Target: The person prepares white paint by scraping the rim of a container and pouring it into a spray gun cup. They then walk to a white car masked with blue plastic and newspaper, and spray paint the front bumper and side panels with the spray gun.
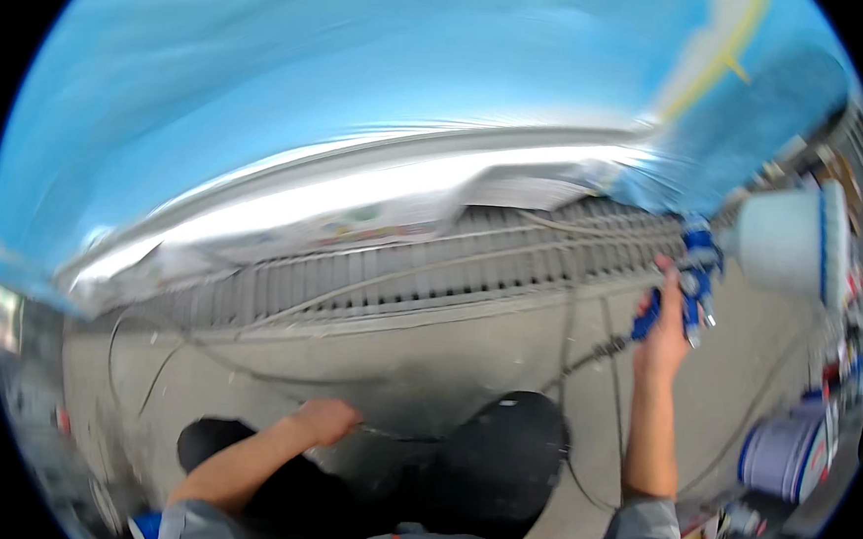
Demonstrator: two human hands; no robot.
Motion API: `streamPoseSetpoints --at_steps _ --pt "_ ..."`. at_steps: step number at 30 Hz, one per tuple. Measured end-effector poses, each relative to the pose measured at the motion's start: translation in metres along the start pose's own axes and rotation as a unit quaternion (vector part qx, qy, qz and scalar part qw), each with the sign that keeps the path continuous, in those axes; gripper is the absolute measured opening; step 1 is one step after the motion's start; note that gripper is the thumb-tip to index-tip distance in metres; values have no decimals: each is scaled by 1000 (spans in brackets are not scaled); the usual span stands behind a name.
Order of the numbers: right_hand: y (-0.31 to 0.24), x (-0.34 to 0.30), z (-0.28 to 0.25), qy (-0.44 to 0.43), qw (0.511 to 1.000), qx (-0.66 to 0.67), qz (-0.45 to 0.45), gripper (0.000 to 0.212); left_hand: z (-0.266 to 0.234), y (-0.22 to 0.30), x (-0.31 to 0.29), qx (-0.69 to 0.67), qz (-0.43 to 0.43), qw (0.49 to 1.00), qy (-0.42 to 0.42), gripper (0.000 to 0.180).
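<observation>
My right hand (663, 333) is closed around the grip of a blue spray gun (699, 261), held out to the right. A large whitish cup (784, 242) is on the gun, tilted onto its side. From the grip's lower end a dark air hose (584, 361) runs down toward the floor. By my knees, my left hand (328, 421) is closed on a thin stretch of hose; its fingers are partly hidden and blurred. Ahead runs a shiny silver-white sill panel (358, 178), with blue masking film (365, 58) above it and printed masking paper (385, 225) along its lower edge.
A floor grating (401, 278) runs under the panel, with a pale hose (432, 268) lying across it. Loops of dark hose lie on the concrete floor (575, 515). Paint cans (785, 459) and clutter stand at the right. My bent knees (509, 452) are close below.
</observation>
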State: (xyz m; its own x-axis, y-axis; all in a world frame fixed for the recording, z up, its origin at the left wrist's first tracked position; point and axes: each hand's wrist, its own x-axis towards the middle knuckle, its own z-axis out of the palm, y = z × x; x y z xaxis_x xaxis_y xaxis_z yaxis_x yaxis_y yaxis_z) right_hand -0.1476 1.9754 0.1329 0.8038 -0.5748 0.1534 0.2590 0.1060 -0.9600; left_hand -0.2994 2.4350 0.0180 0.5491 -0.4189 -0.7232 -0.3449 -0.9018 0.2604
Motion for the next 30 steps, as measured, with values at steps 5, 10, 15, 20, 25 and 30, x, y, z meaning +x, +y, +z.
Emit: streamPoseSetpoints --at_steps 5,10,15,20,25,30 --pt "-12 -111 75 -228 967 -104 30 29 4 -32 -53 -12 22 1000 -7 21" --pt "31 -165 123 -480 813 -318 -82 31 22 -33 -66 -55 28 998 11 26" --pt "16 -215 234 -680 588 -393 -194 50 33 -37 -69 -55 48 992 103 34" --pt "53 -226 259 -667 587 -426 -173 53 25 -51 -75 -55 57 987 140 41" --pt "83 -234 279 -665 595 -436 -119 52 36 -78 -73 -105 0 990 91 40" --pt "100 -221 276 -668 581 -457 -85 53 47 -62 45 -49 -79 992 -88 36"
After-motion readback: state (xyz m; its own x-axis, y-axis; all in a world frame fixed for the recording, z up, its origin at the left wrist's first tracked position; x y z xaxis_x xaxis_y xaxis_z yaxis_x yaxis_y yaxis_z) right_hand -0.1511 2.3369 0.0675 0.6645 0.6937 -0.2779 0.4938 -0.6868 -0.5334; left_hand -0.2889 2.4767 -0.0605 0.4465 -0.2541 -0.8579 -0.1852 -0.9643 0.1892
